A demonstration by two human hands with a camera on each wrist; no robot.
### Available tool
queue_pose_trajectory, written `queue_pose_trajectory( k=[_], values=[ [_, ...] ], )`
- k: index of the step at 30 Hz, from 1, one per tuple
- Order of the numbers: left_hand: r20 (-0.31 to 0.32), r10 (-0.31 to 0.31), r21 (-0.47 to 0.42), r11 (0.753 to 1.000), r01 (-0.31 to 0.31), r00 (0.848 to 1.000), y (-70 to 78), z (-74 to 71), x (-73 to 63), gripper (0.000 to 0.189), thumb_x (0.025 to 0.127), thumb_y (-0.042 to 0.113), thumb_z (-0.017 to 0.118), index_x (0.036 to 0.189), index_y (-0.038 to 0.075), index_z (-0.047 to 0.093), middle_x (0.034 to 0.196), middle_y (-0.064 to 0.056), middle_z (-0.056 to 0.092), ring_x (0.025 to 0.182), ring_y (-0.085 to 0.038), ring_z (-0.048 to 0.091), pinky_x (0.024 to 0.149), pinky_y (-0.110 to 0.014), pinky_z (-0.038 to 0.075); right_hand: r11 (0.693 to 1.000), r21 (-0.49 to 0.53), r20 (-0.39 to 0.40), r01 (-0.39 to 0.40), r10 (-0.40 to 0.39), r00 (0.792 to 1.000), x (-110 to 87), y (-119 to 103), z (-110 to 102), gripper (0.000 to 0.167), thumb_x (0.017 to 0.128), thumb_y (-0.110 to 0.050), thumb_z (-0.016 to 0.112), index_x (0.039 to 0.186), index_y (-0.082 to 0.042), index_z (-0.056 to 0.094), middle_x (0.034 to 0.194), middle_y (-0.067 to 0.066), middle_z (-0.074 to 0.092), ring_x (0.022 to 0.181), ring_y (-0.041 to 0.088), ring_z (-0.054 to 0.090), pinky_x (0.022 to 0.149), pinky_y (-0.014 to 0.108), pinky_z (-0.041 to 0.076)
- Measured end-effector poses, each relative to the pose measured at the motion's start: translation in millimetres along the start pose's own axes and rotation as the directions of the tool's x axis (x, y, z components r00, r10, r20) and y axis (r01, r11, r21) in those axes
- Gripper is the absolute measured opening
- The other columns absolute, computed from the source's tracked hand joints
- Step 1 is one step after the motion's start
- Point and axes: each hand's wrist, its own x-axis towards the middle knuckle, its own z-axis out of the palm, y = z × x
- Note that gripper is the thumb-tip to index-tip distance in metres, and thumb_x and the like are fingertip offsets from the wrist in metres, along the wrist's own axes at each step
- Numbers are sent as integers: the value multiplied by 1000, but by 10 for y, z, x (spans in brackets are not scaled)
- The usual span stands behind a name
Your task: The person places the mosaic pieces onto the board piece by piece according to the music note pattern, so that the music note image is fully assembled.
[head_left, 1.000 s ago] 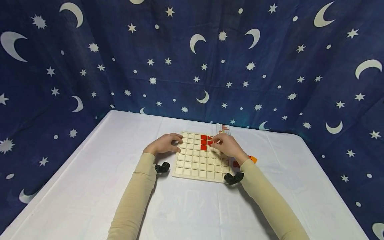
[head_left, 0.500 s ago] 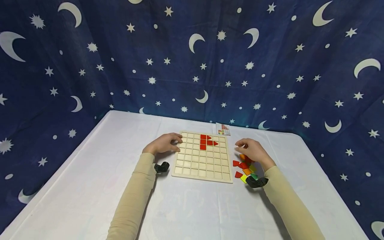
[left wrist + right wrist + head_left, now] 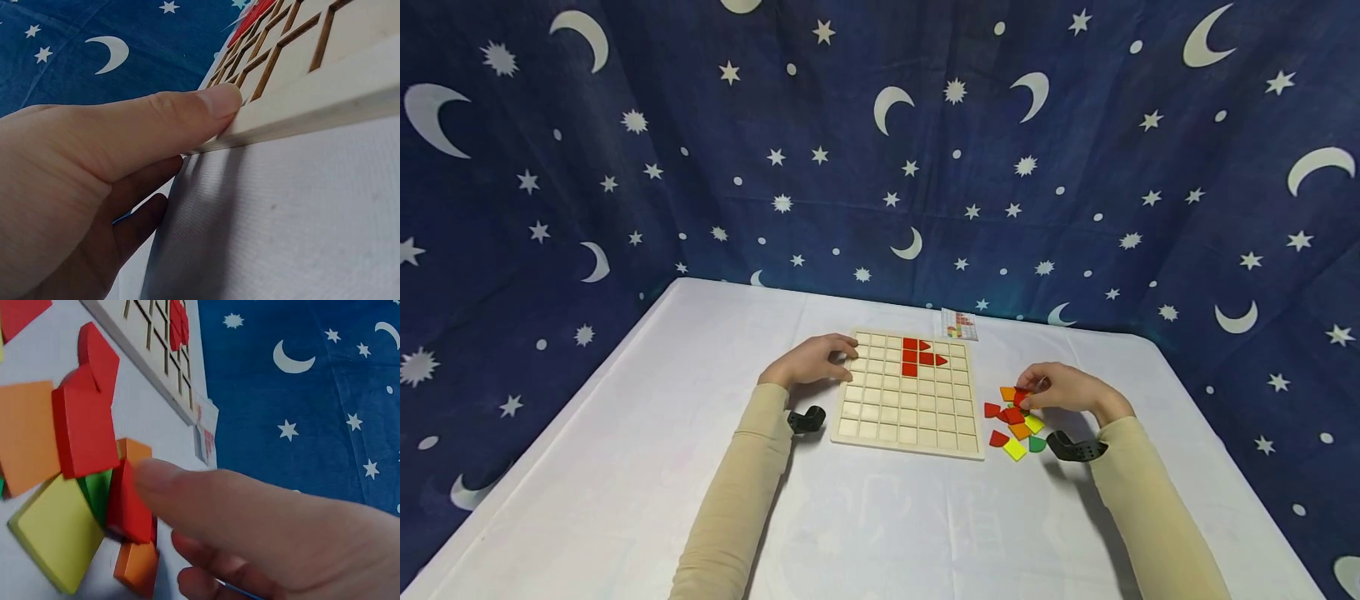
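A wooden grid board (image 3: 887, 400) lies on the table with several red tiles (image 3: 910, 356) in its upper squares, some square and some pointed. My left hand (image 3: 808, 358) rests at the board's left edge, with the thumb (image 3: 222, 100) on its wooden border and the other fingers loosely bent. Right of the board, my right hand (image 3: 1063, 387) pinches a red tile (image 3: 129, 506) at the far side of a loose pile of tiles. The thumb lies against this tilted tile, while the fingertips behind it are partly hidden. An orange tile (image 3: 134, 569) and a yellow tile (image 3: 59, 531) lie close by.
A small printed card (image 3: 960, 325) with a coloured grid pattern lies behind the board. Several other tiles spread toward the front, including a green one (image 3: 1037, 444) and a yellow one (image 3: 1015, 449). A dark blue star-and-moon curtain (image 3: 820, 192) hangs behind the white table (image 3: 880, 525).
My right hand has left the board, where a pointed red tile now shows, and has moved right to the pile's far side. My left hand stays at the board's edge.
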Motion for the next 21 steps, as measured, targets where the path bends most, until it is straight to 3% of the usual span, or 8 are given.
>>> queue_pose_trajectory(
  k=[5, 14, 21],
  values=[
    [-3, 13, 3, 1000, -13, 1000, 13, 3, -12, 40, 85, 18, 76, 120, 2, 66, 144, -13, 49, 139, -33, 38, 117, -42, 28, 1000, 9, 17, -8, 7, 1000, 12, 52, 65, 31, 83, -20, 77, 107, -5, 62, 97, 5, 59, 91, 24, 49, 86, 42, 46],
    [-3, 4, -1, 1000, -4, 1000, 20, -4, -18, 40, 85, 18, 76, 121, 3, 67, 145, -12, 49, 139, -31, 37, 117, -42, 28, 1000, 6, -103, 12, -11, 995, 34, 91, 129, 26, 87, -16, 70, 110, -6, 66, 94, 4, 59, 87, 22, 51, 76, 33, 48],
    [-1, 4, 1, 1000, -4, 1000, 17, 0, -8, 40, 85, 19, 76, 120, 3, 67, 145, -12, 49, 139, -31, 38, 117, -41, 28, 1000, -6, -120, -1, 0, 993, 55, 110, 144, 30, 88, -18, 71, 115, -7, 67, 97, 3, 61, 88, 22, 52, 78, 34, 48]
  ],
)
